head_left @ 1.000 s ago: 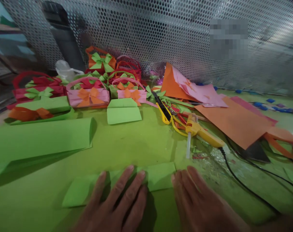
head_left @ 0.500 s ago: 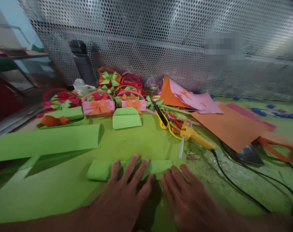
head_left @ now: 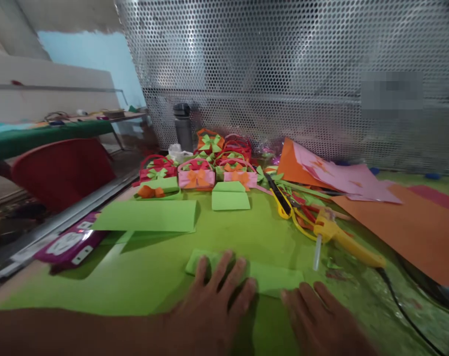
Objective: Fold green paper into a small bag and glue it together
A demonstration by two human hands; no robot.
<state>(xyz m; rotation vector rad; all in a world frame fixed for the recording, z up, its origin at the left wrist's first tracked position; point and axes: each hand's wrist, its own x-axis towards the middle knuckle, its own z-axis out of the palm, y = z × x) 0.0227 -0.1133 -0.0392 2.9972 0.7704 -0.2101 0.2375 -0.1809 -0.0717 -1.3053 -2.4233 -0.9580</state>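
Note:
A folded strip of light green sheet [head_left: 272, 278] lies across the green tabletop in front of me. My left hand [head_left: 220, 296] presses on its left and middle part with the fingers spread. At the strip's right end, my right hand [head_left: 317, 314] rests with its fingertips on the near edge, the thumb hidden. Beyond the strip stands a small folded green piece [head_left: 231, 198]. A larger folded green sheet [head_left: 146, 216] lies to the left. Behind them are several small felt-like baskets with bows, among them a pink one [head_left: 197, 176].
A yellow glue gun [head_left: 346, 242] with a black cord and yellow-handled scissors [head_left: 280, 198] lie at the right, near orange sheets [head_left: 406, 222]. A purple packet [head_left: 72, 242] sits at the left edge. Behind stand a dark bottle [head_left: 183, 129] and a perforated metal panel [head_left: 265, 64].
The view has swung left, so things appear further right and the purple packet and red chair show more. Both hands remain on the green strip, whose right end now tilts nearer to me.

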